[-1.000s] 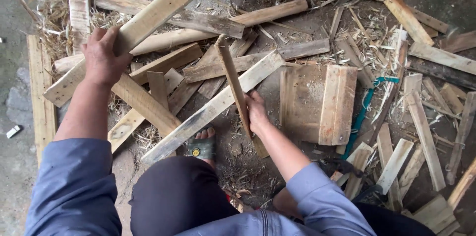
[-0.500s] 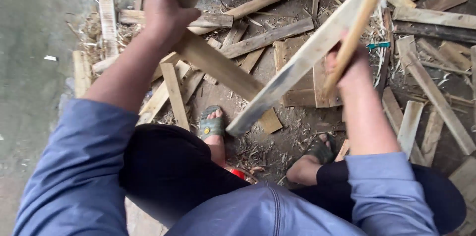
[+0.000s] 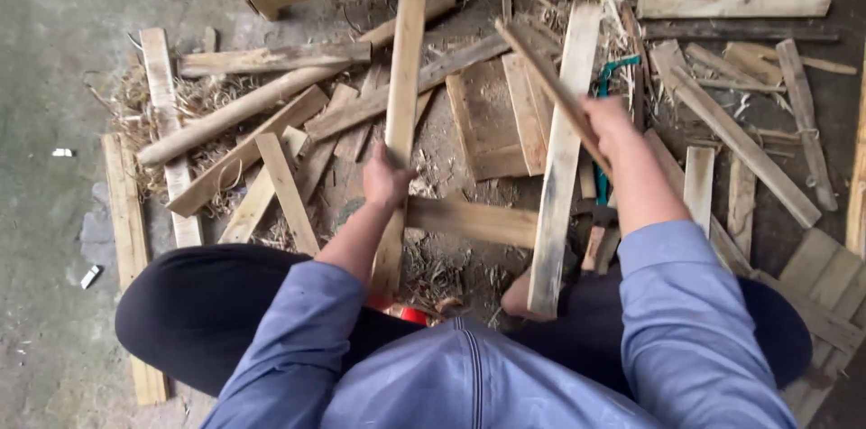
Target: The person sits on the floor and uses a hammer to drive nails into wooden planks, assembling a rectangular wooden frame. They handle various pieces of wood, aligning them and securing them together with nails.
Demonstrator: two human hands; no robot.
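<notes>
The left hand (image 3: 388, 181) was wrapped around a pale plank (image 3: 399, 122), fingers closed about its middle. That plank stood nearly upright in the view, its top end near a long round pole (image 3: 280, 91) and its lower end running down beside the person's forearm. The right hand (image 3: 609, 122) was clenched on a thin dark stick (image 3: 541, 77), which slanted up and to the left from the fist. Just beside it, between the two hands, a wide grey board (image 3: 561, 158) lay lengthwise, its near end by the person's knee. Under both hands the floor (image 3: 54, 50) was littered with scrap slats, shavings and straw. A flat square panel (image 3: 487, 118) lay between plank and board.
</notes>
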